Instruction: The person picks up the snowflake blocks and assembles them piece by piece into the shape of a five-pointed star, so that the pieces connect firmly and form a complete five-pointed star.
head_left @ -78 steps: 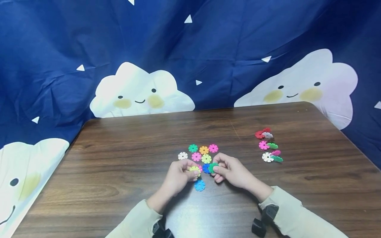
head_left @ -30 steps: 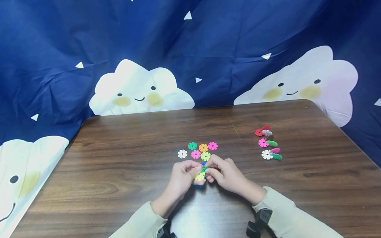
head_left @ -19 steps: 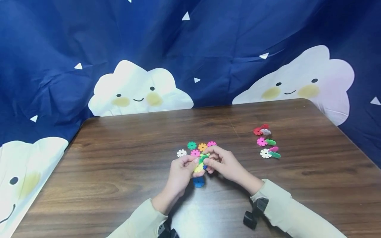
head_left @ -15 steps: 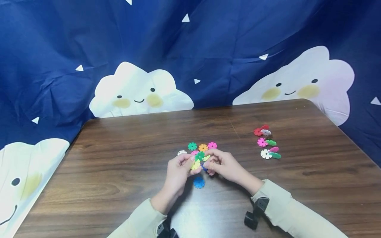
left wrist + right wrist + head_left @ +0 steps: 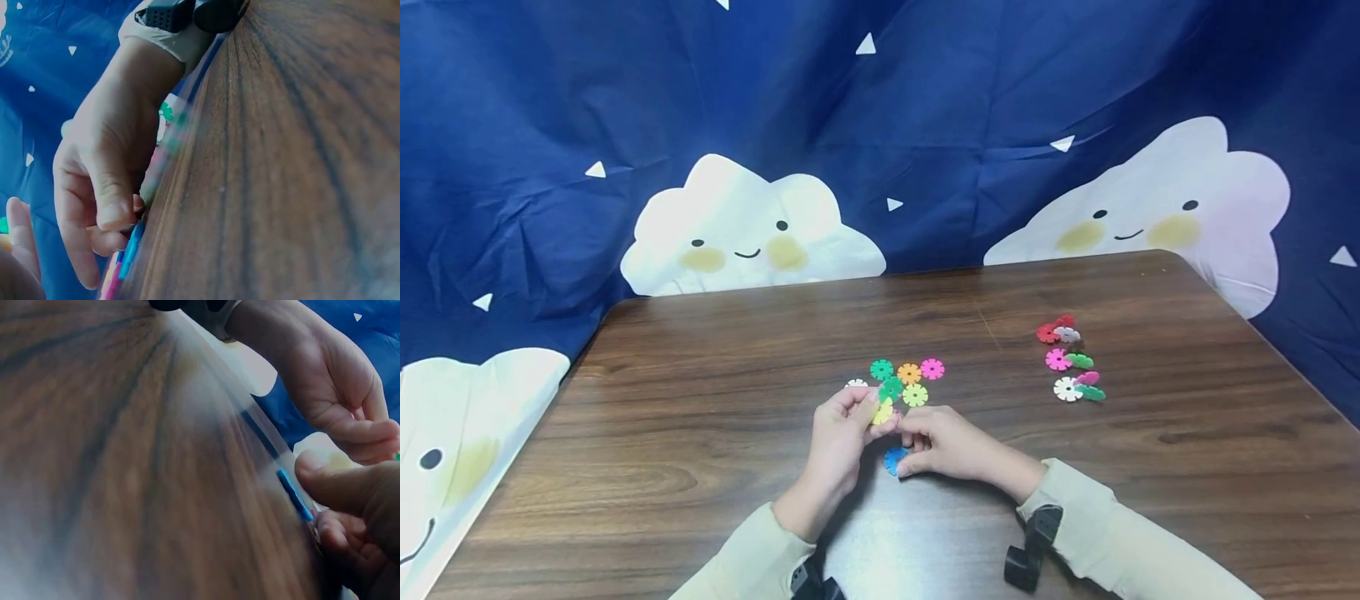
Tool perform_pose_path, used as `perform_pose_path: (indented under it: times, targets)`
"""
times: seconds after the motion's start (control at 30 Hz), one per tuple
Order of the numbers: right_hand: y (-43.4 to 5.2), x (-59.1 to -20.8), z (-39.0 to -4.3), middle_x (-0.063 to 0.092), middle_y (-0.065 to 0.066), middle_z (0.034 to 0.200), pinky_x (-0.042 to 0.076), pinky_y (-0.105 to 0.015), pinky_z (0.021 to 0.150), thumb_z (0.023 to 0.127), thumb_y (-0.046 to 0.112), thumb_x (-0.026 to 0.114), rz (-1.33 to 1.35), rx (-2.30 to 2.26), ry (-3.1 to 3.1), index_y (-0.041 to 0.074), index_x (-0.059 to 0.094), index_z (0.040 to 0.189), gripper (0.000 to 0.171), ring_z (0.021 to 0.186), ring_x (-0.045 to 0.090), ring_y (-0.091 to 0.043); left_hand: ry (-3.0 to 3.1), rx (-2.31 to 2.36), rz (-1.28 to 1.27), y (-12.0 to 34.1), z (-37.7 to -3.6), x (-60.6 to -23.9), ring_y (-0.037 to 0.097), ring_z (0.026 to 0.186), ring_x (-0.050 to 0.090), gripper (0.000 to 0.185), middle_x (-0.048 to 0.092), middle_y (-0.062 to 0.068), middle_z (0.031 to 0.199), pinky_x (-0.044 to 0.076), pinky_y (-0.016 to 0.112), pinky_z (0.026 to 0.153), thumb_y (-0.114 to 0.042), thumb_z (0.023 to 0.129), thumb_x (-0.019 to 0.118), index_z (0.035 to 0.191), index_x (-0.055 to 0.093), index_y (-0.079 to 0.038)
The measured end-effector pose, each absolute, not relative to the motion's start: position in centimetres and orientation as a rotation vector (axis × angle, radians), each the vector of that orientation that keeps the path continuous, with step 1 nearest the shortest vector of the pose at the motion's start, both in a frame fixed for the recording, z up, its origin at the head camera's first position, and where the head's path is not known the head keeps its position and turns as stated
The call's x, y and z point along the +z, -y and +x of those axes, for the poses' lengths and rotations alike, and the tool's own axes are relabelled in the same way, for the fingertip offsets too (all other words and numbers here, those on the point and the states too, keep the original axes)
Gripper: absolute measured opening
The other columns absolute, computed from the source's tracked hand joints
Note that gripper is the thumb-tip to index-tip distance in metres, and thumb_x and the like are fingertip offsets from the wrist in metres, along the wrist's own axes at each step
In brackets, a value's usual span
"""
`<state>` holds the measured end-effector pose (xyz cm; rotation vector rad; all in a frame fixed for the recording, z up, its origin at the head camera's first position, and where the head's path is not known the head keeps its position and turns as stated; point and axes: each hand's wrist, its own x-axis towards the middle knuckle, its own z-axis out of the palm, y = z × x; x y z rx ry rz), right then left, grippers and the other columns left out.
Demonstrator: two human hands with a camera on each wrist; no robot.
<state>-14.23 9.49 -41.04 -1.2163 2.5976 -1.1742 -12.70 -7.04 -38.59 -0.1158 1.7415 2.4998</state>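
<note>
My left hand pinches a yellow notched disc that is joined to a green notched disc, raised over the table. My right hand reaches to a light blue disc lying near me. Its thumb is at the disc's near right edge, and its bent fingers are beyond, apart from the thumb. In the right wrist view the blue disc lies flat on the wood beside the thumb. The hands hide what lies under them.
Behind the hands lie loose discs: green, orange, pink, yellow and a partly hidden white one. At the right stand joined groups, one with a white disc. A blue cloth hangs behind the table.
The green disc, earlier in my right hand, has been joined to the yellow disc in my left. My right hand has let go and moved nearer, down to the light blue disc.
</note>
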Motion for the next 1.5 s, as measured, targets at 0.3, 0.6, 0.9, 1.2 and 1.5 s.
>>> perform_pose_path:
  times: [0.3, 0.6, 0.9, 1.2, 1.5]
  targets:
    - [-9.2, -41.4, -13.2, 0.056, 0.006, 0.079, 0.043, -0.016, 0.062, 0.069, 0.02, 0.079, -1.153, -1.099, -2.628, 0.011, 0.067, 0.087, 0.023, 0.07, 0.047, -0.002, -1.71, 2.477, -0.15, 6.8, -12.5, -39.0, 0.009, 0.064, 0.064, 0.017, 0.063, 0.008, 0.08, 0.056, 0.022, 0.068, 0.0, 0.092, 0.052, 0.099, 0.055, 0.015]
    - [-8.3, -39.8, -13.1, 0.054, 0.005, 0.084, 0.045, -0.027, 0.072, 0.071, 0.02, 0.079, -1.036, -0.867, -2.682, 0.01, 0.061, 0.084, 0.024, 0.078, 0.048, -0.01, -1.741, 2.465, -0.096, 6.6, -12.8, -38.5, 0.009, 0.066, 0.064, 0.023, 0.061, 0.006, 0.079, 0.056, 0.023, 0.068, 0.002, 0.091, 0.051, 0.106, 0.051, 0.021]
    - [-7.8, -38.8, -13.2, 0.053, 0.004, 0.083, 0.044, -0.031, 0.074, 0.07, 0.018, 0.079, -0.973, -0.811, -2.675, 0.011, 0.057, 0.084, 0.028, 0.08, 0.048, -0.013, -1.74, 2.47, -0.129, 6.7, -12.8, -38.2, 0.008, 0.064, 0.064, 0.02, 0.064, 0.006, 0.079, 0.056, 0.021, 0.067, 0.004, 0.091, 0.051, 0.103, 0.053, 0.019]
    - [-7.7, -38.6, -13.7, 0.052, 0.009, 0.066, 0.041, -0.021, 0.057, 0.065, 0.02, 0.082, -0.941, -0.827, -2.688, 0.012, 0.057, 0.081, 0.031, 0.062, 0.047, -0.005, -1.743, 2.497, -0.126, 7.0, -12.8, -38.3, 0.008, 0.064, 0.064, 0.019, 0.063, 0.005, 0.078, 0.056, 0.022, 0.067, 0.003, 0.091, 0.051, 0.102, 0.053, 0.019]
    - [-8.7, -39.3, -13.5, 0.055, 0.004, 0.056, 0.049, -0.02, 0.046, 0.078, 0.008, 0.071, -0.78, -1.212, -2.411, 0.007, 0.06, 0.074, 0.013, 0.045, 0.052, -0.002, -1.727, 2.521, -0.158, 7.3, -12.5, -38.5, 0.011, 0.065, 0.065, 0.015, 0.062, 0.006, 0.076, 0.056, 0.025, 0.069, 0.001, 0.091, 0.052, 0.097, 0.054, 0.015]
